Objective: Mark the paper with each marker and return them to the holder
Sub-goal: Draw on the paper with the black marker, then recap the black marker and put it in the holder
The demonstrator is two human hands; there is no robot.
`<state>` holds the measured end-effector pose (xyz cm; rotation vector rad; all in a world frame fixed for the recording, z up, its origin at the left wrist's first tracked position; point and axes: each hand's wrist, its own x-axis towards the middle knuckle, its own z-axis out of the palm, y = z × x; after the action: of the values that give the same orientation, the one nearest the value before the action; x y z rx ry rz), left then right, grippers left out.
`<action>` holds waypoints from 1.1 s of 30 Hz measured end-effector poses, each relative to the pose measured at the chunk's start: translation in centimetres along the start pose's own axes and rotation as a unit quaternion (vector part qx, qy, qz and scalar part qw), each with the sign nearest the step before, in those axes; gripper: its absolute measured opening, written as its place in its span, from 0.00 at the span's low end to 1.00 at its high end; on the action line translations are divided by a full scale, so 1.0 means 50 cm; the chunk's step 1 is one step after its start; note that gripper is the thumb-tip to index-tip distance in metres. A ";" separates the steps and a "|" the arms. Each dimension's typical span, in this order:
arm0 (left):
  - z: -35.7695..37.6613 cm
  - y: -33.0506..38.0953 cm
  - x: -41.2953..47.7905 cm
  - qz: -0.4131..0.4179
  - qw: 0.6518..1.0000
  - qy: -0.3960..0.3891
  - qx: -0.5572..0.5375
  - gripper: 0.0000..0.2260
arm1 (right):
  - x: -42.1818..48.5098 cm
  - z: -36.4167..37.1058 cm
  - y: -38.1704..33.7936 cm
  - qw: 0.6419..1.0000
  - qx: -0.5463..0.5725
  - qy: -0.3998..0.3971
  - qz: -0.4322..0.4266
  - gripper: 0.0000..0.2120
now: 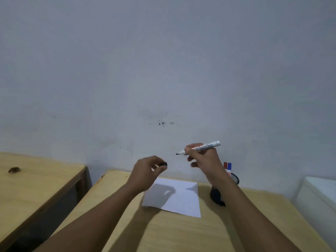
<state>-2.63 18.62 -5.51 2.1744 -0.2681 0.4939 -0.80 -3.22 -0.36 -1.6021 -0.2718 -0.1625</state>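
Holder (217, 196) sits behind right hand (203, 160); paper (174, 197) beside it.

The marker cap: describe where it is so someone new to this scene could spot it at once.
Start at the white paper on the wooden table. Above its left edge hangs the left hand, fingers pinched. The marker cap is the small black cylinder there, apart from the uncapped marker in the right hand.

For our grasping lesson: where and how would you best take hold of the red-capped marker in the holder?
Pinch the red cap of the red-capped marker from above. It stands upright in the black holder; only its top shows. The blue-capped marker sits against its right side, so place fingers front and back.
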 end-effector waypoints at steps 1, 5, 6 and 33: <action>-0.005 0.036 0.006 0.007 1.000 0.012 -0.028 0.02 | -0.014 -0.012 -0.023 1.000 -0.004 0.004 -0.010 0.02; -0.019 0.164 0.011 0.043 0.994 0.040 -0.095 0.02 | -0.064 -0.055 -0.104 0.999 -0.005 0.025 -0.045 0.03; -0.021 0.191 0.010 0.056 0.992 0.041 -0.101 0.02 | -0.077 -0.066 -0.122 0.998 -0.006 0.027 -0.053 0.04; 0.026 0.449 -0.002 0.210 0.977 0.023 -0.006 0.09 | -0.175 -0.166 -0.162 0.960 0.030 0.276 0.036 0.49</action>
<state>-10.47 4.10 9.75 2.0938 -0.7117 0.7728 -10.87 -11.88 5.50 -1.4407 0.2138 -0.5285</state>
